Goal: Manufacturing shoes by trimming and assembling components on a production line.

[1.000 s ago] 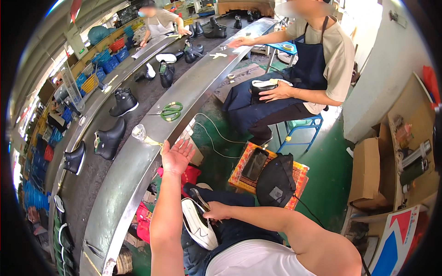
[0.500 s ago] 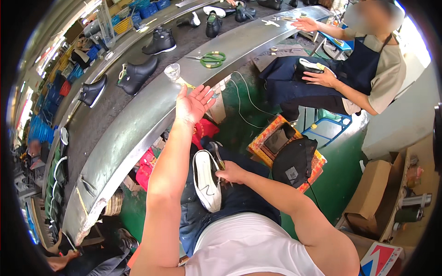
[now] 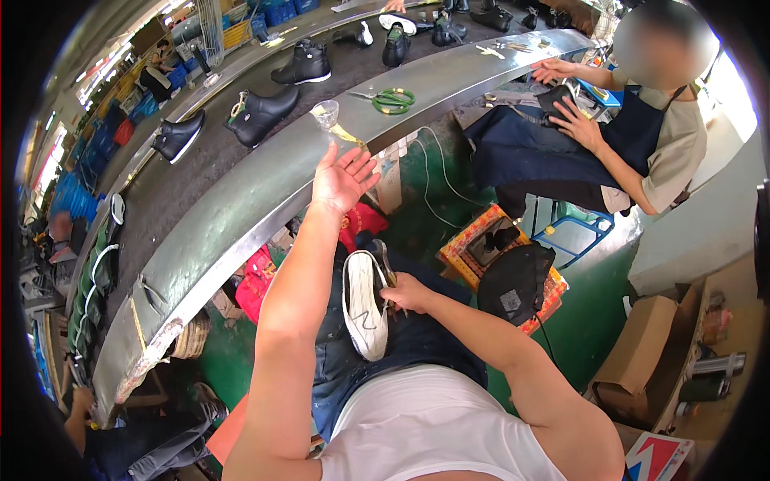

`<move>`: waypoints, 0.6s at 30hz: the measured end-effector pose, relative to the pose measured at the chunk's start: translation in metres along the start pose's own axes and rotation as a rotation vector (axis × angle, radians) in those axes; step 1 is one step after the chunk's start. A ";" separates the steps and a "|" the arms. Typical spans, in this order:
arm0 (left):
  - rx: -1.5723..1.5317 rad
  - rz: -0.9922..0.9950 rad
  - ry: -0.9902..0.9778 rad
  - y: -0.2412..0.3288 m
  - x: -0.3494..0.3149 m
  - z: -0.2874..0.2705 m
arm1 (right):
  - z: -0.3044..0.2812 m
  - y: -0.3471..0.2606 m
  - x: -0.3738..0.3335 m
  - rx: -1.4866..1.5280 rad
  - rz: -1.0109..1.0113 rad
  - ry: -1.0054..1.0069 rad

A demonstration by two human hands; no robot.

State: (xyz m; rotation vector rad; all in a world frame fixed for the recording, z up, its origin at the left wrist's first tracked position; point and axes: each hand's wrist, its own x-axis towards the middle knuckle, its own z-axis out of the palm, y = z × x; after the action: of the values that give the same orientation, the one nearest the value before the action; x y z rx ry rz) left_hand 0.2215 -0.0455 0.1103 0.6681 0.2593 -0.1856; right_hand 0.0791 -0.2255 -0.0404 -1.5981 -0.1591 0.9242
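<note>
Curved grey metal table: front rim swept past the left forearm.
Clear plastic cup, pale yellow strip beside it: stood near that rim; a sweep of the left hand might have tipped it.
Left hand: spread, palm up, nothing in it; from where I stood, contact with the rim could not be told.
White-soled shoe with dark rim: sole up on the person's lap; liable to slide if the thighs shifted.
Green-handled scissors: on the table, blades toward the cup; a careless reach could have met the tips.
Right hand: closed about a slim dark metal tool beside the shoe; a slip might have scored the sole.
Black cloth bag: crowded the right forearm.
Green floor: open room beyond, up to a brown cardboard box.
</note>
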 end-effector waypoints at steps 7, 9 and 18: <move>0.039 0.055 0.017 0.006 -0.018 -0.011 | 0.009 0.007 0.003 0.034 -0.007 -0.033; 0.015 0.058 -0.009 0.010 -0.023 -0.011 | 0.010 0.009 0.001 0.053 -0.025 0.000; -0.034 0.051 0.018 0.019 -0.042 -0.019 | 0.018 0.019 0.009 0.056 -0.142 0.017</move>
State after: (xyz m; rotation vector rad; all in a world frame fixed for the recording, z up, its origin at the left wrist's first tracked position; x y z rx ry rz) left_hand 0.1835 -0.0147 0.1194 0.6427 0.2618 -0.1264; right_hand 0.0666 -0.2109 -0.0607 -1.5220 -0.2302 0.7981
